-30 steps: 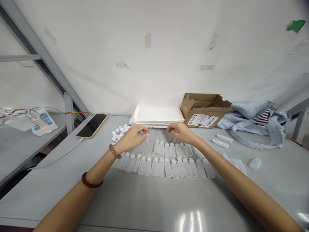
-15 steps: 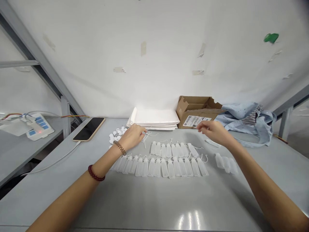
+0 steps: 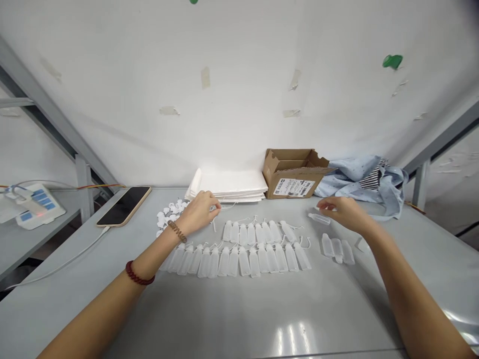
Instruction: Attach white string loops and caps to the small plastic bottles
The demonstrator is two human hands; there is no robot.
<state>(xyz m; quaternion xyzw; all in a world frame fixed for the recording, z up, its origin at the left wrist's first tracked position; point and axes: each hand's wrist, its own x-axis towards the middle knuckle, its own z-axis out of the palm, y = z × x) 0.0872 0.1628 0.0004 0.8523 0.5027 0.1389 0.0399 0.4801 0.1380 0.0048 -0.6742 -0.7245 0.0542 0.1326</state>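
Note:
My left hand [image 3: 200,212] is at the back of the desk, thumb and fingers closed together on a thin white cord [image 3: 229,206]. Under and beside its wrist lies a pile of small white caps [image 3: 168,213]. My right hand [image 3: 343,213] hovers at the right with loosely bent fingers apart, just above a small translucent bottle [image 3: 320,219] lying on its side. Three more translucent bottles [image 3: 337,249] lie nearer me. Between the hands, two rows of translucent bottles [image 3: 243,262] with white corded caps lie flat.
A white paper stack [image 3: 232,187] and an open cardboard box [image 3: 294,185] stand against the wall, with light blue cloth [image 3: 359,182] to the right. At left lie a phone [image 3: 124,207] with a cable and a white device with blue labels [image 3: 39,204].
My right hand has moved right and slightly down, from in front of the box to the single bottle. My left hand stays by the cord and caps. The whole view has shifted.

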